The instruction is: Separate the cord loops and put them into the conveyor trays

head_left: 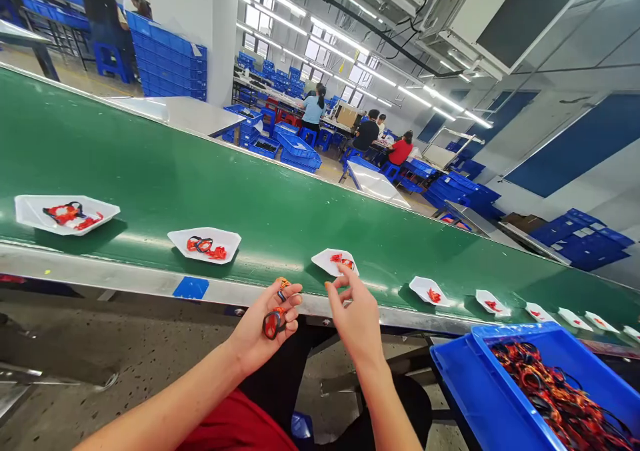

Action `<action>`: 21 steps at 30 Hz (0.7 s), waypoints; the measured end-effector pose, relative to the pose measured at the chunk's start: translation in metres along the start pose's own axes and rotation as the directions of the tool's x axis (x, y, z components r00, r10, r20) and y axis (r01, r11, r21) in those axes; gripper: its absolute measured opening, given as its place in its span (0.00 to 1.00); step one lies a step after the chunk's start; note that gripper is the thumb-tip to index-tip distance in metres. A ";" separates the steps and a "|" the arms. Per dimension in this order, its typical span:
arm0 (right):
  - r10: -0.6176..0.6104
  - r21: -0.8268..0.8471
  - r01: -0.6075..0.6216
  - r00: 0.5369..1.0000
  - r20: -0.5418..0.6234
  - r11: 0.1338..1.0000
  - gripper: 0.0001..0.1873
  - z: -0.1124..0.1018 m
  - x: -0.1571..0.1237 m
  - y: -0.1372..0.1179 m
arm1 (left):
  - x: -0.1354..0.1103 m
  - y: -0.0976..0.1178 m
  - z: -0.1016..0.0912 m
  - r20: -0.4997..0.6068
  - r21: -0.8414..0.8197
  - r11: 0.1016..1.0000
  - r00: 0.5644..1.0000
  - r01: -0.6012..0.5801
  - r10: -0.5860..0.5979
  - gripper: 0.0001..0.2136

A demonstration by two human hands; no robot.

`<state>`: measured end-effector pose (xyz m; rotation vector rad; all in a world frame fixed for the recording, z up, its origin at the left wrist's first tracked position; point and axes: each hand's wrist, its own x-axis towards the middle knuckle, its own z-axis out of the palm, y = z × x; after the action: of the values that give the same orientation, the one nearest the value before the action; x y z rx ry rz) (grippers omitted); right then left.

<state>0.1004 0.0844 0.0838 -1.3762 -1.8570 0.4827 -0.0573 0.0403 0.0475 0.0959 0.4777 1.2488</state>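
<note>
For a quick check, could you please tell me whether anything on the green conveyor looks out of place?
A patch of blue tape on the belt's metal edge stands out, like a marker; the white trays sit at uneven angles.

Bare left hand [265,327] and right hand [357,321] above a red top [225,427] and black trousers [400,404]
Both bare forearms [170,397] run out past the bottom edge of the view. The plain red cloth bunches over the lap, and the black trouser fabric shows beside it, between the arms and across the knee.
</note>
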 end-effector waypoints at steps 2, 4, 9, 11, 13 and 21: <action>-0.016 0.145 0.000 0.994 0.109 0.989 0.12 0.007 -0.026 -0.018 | 0.001 -0.002 0.002 -0.039 0.018 0.999 0.999 -0.034 0.035 0.12; -0.027 0.262 -0.028 0.978 0.205 0.965 0.08 0.018 -0.047 -0.030 | 0.002 -0.004 0.005 -0.078 0.042 0.997 0.994 -0.066 0.069 0.11; 0.203 0.537 -0.399 0.899 0.388 0.743 0.13 0.040 -0.065 -0.022 | -0.003 -0.007 0.011 -0.099 0.121 0.985 0.986 -0.123 0.135 0.12; 0.270 0.624 -0.513 0.853 0.447 0.590 0.17 0.040 -0.065 -0.014 | -0.007 -0.006 0.013 -0.069 0.146 0.981 0.988 -0.130 0.141 0.12; 0.287 0.678 -0.540 0.841 0.458 0.499 0.17 0.037 -0.064 -0.009 | -0.011 -0.003 0.015 -0.040 0.145 0.982 0.991 -0.121 0.128 0.13; 0.302 0.766 -0.602 0.790 0.533 0.226 0.15 0.034 -0.066 -0.001 | -0.017 0.001 0.022 -0.018 0.132 0.988 0.997 -0.078 0.082 0.13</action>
<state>0.0826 0.0277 0.0401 -0.9816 -0.8741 1.8188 -0.0534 0.0293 0.0722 0.2143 0.5808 1.2975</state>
